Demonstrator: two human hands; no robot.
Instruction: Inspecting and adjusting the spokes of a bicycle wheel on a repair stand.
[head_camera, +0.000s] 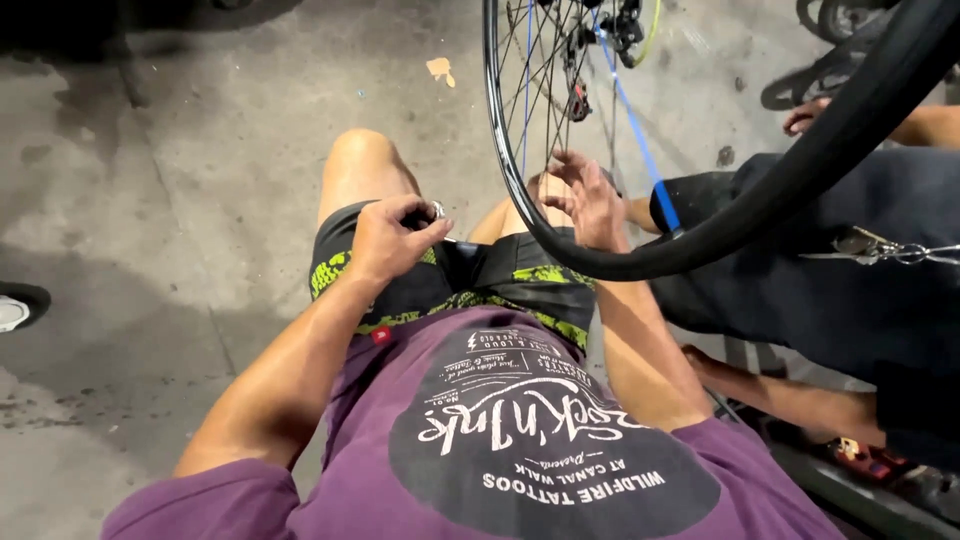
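Left hand (385, 240) pinching small shiny metal part (438, 210); right hand (590, 200) open, fingers spread against spoked wheel rim (500, 150).

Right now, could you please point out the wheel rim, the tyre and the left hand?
rim (497, 130), head view, on its left edge
tyre (760, 195), head view, mid black curve
left hand (385, 240), head view, back of hand

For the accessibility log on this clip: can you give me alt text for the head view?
Seen from above, a seated person's right hand reaches into the spokes of a bicycle wheel at its rim, while the left hand pinches a small metal part over the lap. A loose black tyre arcs across; another person sits at right.
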